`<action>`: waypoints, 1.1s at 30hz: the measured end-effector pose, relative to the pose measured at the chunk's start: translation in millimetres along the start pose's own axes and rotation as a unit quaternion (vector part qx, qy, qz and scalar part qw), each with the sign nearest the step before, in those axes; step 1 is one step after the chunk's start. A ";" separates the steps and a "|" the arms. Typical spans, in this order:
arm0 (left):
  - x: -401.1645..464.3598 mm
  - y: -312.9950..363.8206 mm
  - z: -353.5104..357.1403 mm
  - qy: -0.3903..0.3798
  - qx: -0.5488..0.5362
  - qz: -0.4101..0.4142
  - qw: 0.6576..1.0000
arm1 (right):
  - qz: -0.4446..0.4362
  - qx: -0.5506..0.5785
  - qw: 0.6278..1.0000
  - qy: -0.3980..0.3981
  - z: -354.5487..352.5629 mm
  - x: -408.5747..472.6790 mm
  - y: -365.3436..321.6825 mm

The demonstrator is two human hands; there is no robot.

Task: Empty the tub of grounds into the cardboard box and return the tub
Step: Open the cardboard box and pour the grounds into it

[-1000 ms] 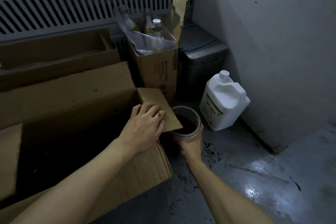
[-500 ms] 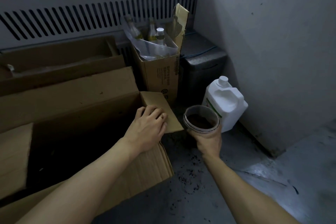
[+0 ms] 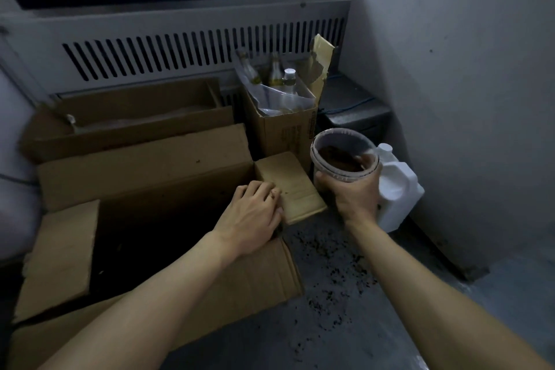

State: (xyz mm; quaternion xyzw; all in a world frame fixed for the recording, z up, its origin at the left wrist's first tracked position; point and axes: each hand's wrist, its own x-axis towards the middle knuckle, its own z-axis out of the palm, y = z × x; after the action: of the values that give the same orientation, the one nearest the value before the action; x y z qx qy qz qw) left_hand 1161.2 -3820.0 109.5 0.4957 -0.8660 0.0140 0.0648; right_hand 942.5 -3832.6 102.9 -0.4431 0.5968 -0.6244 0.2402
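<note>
My right hand (image 3: 356, 197) grips a clear round tub (image 3: 344, 155) from below and holds it upright in the air, right of the box. Dark brown grounds lie in the tub's bottom. The big open cardboard box (image 3: 144, 177) sits on the floor at the left, its inside dark. My left hand (image 3: 252, 219) rests on the box's right corner and presses its small side flap (image 3: 289, 186) outward, fingers flat on the cardboard.
A white plastic jug (image 3: 396, 189) stands behind the tub by the grey wall. A narrow box of bottles (image 3: 285, 126) and a dark bin (image 3: 354, 111) stand at the back. Flat cardboard (image 3: 129, 117) leans under the vent. Spilled grounds (image 3: 327, 267) speckle the floor.
My right hand has lifted the tub off the floor and raised it up and to the right, in front of the jug. The left hand stays on the flap.
</note>
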 end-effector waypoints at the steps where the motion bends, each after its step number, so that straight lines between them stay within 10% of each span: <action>1: -3.1 -5.3 -0.9 -0.003 -0.002 -0.008 1.000 | -0.007 0.006 1.000 0.002 1.6 4.4 -7.9; 22: -51.7 -69.3 -20.4 -0.028 0.015 -0.093 0.995 | -0.147 -0.080 0.972 -0.167 84.3 -19.0 -62.5; 33: -73.0 -89.9 -14.7 -0.021 0.032 -0.122 0.992 | -0.280 -0.261 0.885 -0.263 96.2 -23.2 -73.7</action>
State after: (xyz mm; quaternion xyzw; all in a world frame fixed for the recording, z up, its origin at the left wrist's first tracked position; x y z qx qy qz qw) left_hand 1276.4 -3801.8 111.3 0.5993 -0.7995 0.0232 0.0320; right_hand 1051.5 -3851.8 157.3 -0.7869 0.5037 -0.3477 0.0791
